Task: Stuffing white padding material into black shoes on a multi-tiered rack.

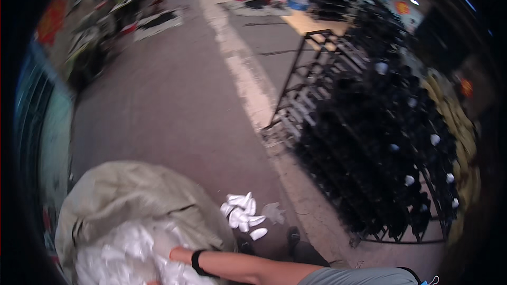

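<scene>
Reaching into the big sack

The right hand [177,255] goes deep into the white pieces [127,256] inside the grey sack [127,190]; its grip cannot be seen, and the left hand is out of view. A slow, careful pull seems best. More white pieces lie on the floor [158,105] nearby, and a black rack [380,142] stands at the right.

floor: grey concrete [174,105] | right: black metal rack [369,142] | light: dim
</scene>
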`<state>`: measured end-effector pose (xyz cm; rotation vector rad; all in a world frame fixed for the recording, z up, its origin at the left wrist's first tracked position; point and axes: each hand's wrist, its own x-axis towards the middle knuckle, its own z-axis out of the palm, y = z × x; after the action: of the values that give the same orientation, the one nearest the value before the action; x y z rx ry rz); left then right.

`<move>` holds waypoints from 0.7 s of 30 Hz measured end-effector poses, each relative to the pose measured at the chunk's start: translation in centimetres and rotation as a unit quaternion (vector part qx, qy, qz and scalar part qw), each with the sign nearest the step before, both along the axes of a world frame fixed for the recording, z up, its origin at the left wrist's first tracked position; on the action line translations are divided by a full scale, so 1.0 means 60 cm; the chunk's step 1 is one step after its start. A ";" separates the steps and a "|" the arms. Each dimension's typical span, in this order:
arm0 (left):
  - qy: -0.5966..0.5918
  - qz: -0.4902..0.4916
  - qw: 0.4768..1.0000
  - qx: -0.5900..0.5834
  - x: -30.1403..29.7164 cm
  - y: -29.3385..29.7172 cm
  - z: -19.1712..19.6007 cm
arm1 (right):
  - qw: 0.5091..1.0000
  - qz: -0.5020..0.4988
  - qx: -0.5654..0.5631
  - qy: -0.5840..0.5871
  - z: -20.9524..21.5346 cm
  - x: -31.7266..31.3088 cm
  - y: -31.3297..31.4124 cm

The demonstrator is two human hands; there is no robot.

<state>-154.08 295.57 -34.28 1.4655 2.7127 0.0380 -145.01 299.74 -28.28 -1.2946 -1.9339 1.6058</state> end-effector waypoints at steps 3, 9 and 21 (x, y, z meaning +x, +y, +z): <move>-0.155 -0.175 0.970 0.060 0.560 -0.019 0.152 | 0.973 -0.061 -0.015 0.222 0.006 0.126 -0.018; -0.375 -0.383 0.839 0.098 0.647 0.042 0.295 | 0.905 -0.333 -0.057 0.258 0.255 0.614 -0.055; -0.203 -0.827 0.509 -0.129 1.395 0.340 0.310 | 0.621 -0.774 0.096 0.079 0.172 1.519 -0.023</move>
<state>-70.36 315.95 -15.71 2.6011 0.1362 -0.0936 -53.85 298.36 -17.98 -1.7057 -0.2538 0.4534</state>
